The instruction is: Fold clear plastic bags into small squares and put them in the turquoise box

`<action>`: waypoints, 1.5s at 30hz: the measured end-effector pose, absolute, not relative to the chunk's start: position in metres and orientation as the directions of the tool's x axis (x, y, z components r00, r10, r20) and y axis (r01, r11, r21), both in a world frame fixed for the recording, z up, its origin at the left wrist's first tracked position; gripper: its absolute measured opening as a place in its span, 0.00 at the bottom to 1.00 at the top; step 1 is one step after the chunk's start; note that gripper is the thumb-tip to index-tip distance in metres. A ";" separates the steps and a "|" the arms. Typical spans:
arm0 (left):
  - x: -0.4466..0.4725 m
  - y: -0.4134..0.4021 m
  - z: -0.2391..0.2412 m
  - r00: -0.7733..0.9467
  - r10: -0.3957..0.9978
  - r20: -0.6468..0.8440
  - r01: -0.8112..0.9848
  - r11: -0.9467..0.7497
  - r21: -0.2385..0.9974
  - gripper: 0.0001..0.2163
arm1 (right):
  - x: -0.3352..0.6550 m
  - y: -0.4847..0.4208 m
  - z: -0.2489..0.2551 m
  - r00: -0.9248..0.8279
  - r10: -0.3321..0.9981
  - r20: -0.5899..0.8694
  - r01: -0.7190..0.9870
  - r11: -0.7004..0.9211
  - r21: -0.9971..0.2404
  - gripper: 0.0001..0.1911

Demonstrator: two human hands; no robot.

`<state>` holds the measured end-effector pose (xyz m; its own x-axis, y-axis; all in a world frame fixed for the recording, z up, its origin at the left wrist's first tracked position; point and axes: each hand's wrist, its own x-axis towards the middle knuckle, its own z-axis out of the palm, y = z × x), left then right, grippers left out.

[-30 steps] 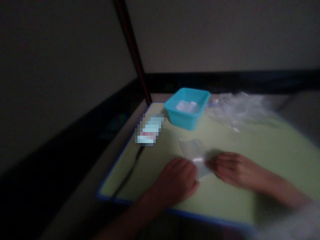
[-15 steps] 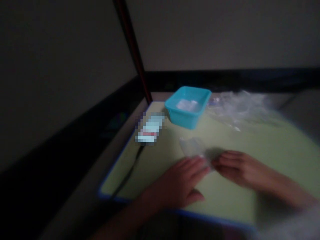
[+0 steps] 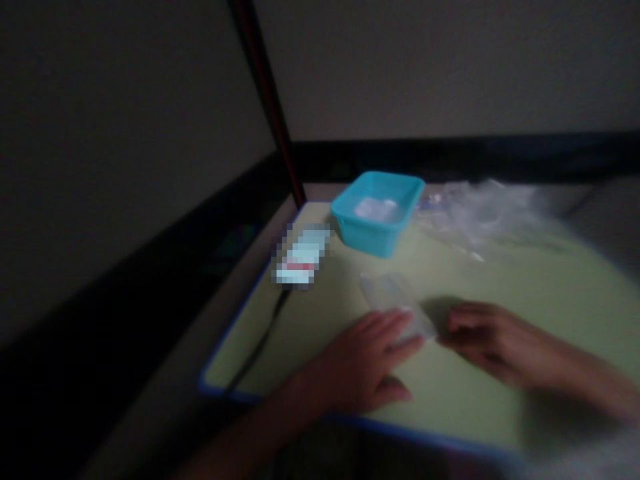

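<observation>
A small clear plastic bag lies flat on the pale yellow table top. My left hand rests palm down over its near left part, fingers stretched out and thumb apart. On the other side, my right hand is closed, its fingertips pinched together at the bag's right corner. The exact hold is blurred. Behind the bag stands a turquoise plastic basket with whitish, clear-looking pieces inside.
A heap of crumpled clear plastic lies at the back right. On the left is a lit, pixelated phone-like device with a dark cable running over the table's blue edge. Walls rise behind and left.
My right hand has moved slightly right, away from my left hand, and more of the bag shows between them. My left hand has barely moved.
</observation>
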<state>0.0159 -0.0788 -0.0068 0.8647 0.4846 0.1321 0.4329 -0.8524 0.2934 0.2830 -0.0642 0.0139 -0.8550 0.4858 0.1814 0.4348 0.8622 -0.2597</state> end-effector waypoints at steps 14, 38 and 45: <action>0.015 -0.078 -0.007 0.867 0.479 0.137 0.431 -0.859 0.276 0.29 | 0.278 -0.062 0.002 -0.850 0.402 0.341 0.464 0.877 0.123 0.18; 0.010 -0.086 -0.012 0.746 0.573 0.339 0.534 -0.819 0.210 0.23 | 0.264 -0.065 -0.003 -0.841 0.400 0.363 0.424 0.906 -0.016 0.12; 0.016 -0.079 -0.022 0.720 0.570 0.396 0.586 -0.805 0.096 0.08 | 0.270 -0.061 0.001 -0.839 0.463 0.285 0.431 0.886 -0.171 0.08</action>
